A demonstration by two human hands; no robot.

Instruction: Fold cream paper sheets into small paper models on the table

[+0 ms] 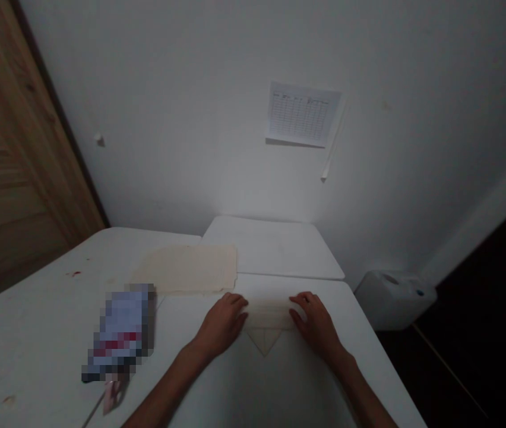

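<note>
Folded cream piece [268, 315] (cloth or paper; can't tell) lies flat on the white tabletop [253, 392], btwn L hand [225, 324] and R hand [316, 324], w/ its triangular tip [264, 342] pointing toward the person. Handling (judged): v. light, thin, pliable; prob. creases readily, low slip, tears only if paper. Best hold: both short ends, thumb on near side & fingers on far side, pressing rather than pulling; loose tip prob. shifts easily. Pose: forearms [175, 377] converge from lower L & R, approx. mirror-image, fingers bent inward. Each hand is at one end, thumb nearer the person; firm pinch vs. light rest: can't tell. Cream sheets [190, 267] lie beyond L hand, farther left.
</note>
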